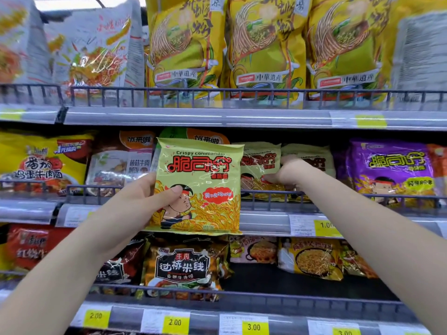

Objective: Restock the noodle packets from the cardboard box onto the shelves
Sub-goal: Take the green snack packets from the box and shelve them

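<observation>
My left hand (147,199) grips a pale green "Crispy commander" noodle packet (200,180) by its left edge, thumb on the front, holding it upright in front of the middle shelf (266,223). My right hand (287,175) reaches over the shelf's wire rail into the row of matching green packets (260,163), fingers curled on one of them. A further green packet (312,155) stands just right of that hand. The cardboard box is out of view.
Purple packets (391,170) stand to the right on the middle shelf, yellow and brown packets (43,160) to the left. Tall yellow noodle bags (263,44) fill the top shelf. The lower shelf holds dark packets (181,264) and a dark gap (278,279) beside them.
</observation>
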`<state>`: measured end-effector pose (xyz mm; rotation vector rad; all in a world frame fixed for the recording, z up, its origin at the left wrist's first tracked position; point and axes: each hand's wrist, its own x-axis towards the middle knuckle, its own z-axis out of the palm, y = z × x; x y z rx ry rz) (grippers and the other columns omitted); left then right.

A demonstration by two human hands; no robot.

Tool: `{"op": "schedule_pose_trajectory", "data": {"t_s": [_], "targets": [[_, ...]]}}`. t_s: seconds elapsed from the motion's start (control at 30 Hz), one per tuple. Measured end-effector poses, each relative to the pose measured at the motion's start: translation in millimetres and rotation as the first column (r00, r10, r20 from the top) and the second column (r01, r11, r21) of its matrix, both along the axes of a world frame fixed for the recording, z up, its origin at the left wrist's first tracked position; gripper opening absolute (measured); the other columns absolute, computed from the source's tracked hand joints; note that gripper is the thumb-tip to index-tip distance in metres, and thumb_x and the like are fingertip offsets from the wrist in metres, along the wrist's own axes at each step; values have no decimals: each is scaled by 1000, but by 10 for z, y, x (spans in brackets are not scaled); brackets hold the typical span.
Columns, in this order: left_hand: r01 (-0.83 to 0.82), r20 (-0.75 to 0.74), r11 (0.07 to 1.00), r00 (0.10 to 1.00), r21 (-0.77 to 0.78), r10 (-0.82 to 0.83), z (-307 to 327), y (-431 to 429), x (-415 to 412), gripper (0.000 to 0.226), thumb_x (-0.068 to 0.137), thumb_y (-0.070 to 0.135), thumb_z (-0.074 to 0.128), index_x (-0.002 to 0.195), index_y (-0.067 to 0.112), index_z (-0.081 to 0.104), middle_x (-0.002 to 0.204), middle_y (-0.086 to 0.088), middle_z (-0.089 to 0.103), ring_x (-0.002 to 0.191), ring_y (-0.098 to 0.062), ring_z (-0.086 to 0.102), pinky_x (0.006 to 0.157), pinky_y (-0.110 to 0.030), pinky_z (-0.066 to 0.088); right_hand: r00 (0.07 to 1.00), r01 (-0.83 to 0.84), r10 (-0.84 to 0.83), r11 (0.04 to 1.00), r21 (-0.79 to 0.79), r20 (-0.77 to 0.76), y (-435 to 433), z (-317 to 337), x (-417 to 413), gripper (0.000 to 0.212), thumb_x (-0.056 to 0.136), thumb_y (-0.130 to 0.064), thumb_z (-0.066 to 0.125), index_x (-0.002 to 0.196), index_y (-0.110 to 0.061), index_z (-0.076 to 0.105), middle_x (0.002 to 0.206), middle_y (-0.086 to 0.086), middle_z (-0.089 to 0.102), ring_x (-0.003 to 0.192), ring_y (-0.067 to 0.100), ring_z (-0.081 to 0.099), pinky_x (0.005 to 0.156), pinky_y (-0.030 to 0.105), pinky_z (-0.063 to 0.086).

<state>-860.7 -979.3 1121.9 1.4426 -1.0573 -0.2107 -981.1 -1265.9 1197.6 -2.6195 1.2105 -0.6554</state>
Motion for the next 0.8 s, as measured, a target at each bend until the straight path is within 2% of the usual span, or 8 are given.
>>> {"op": "schedule_pose_trajectory", "data": {"t_s": [0.1, 0.2, 0.27, 0.37, 0.5, 0.6, 0.67, 0.8], "targets": [[-13, 11, 1000, 1000, 10, 13, -7, -19, -34, 32, 93, 27, 65, 125, 29, 63, 107, 7, 78, 97, -8, 74, 103, -37, 46, 997, 38, -38, 999, 1, 60, -1, 15, -24, 80, 86, -54, 72, 140, -1, 45, 123, 13, 62, 89, 26, 61, 71, 30, 52], [-5, 30, 1000, 1000, 6, 4, -3, -36, -68, 29, 94, 27, 65, 123, 32, 62, 108, 13, 77, 98, -3, 73, 88, -26, 46, 990, 63, -61, 998, -12, 124, 19, 28, -81, 73, 82, -52, 77, 130, -4, 50, 106, 11, 59, 88, 26, 56, 54, 29, 41], [-4, 32, 1000, 999, 10, 3, 5, -54, -75, 28, 94, 29, 65, 122, 34, 63, 110, 14, 76, 103, -5, 72, 93, -29, 47, 988, 65, -59, 997, -39, 142, 8, 36, -124, 64, 82, -53, 77, 120, -7, 56, 98, 10, 63, 85, 26, 60, 48, 27, 37], [8, 46, 1000, 999, 18, -9, 26, -124, -83, 31, 93, 33, 66, 124, 35, 62, 113, 12, 76, 108, -10, 71, 109, -43, 44, 976, 44, -29, 997, -65, 214, -11, 7, -223, 63, 80, -51, 79, 119, -5, 61, 96, 11, 71, 84, 25, 68, 60, 28, 50], [38, 71, 999, 997, 37, -40, 61, -299, -145, 32, 93, 34, 66, 125, 33, 62, 112, 11, 76, 108, -11, 71, 112, -45, 42, 921, -76, 116, 990, -122, 371, 40, -61, -433, 48, 79, -44, 82, 111, -11, 68, 104, 7, 72, 94, 23, 69, 85, 35, 58], [75, 67, 996, 995, 42, -78, 74, -468, -179, 35, 90, 36, 68, 124, 33, 62, 114, 10, 76, 111, -15, 70, 112, -48, 42, 895, -166, 213, 975, -149, 392, 128, -82, -650, 28, 84, -38, 77, 104, -20, 72, 101, 2, 74, 87, 21, 72, 85, 37, 61], [97, 62, 994, 993, 39, -100, 95, -585, -225, 38, 85, 39, 70, 123, 34, 63, 115, 9, 76, 112, -17, 70, 112, -50, 42, 845, -292, 297, 953, -82, 444, 211, -89, -807, 17, 89, -34, 74, 100, -22, 74, 94, 1, 76, 82, 23, 75, 81, 39, 63], [126, 59, 991, 990, 48, -129, 153, -824, -348, 31, 91, 37, 69, 121, 30, 65, 114, 7, 76, 112, -20, 70, 110, -51, 43, 758, -471, 340, 876, 107, 557, 399, -132, -1085, 23, 102, -29, 57, 109, -14, 72, 101, 3, 78, 85, 11, 75, 75, 28, 64]]}}
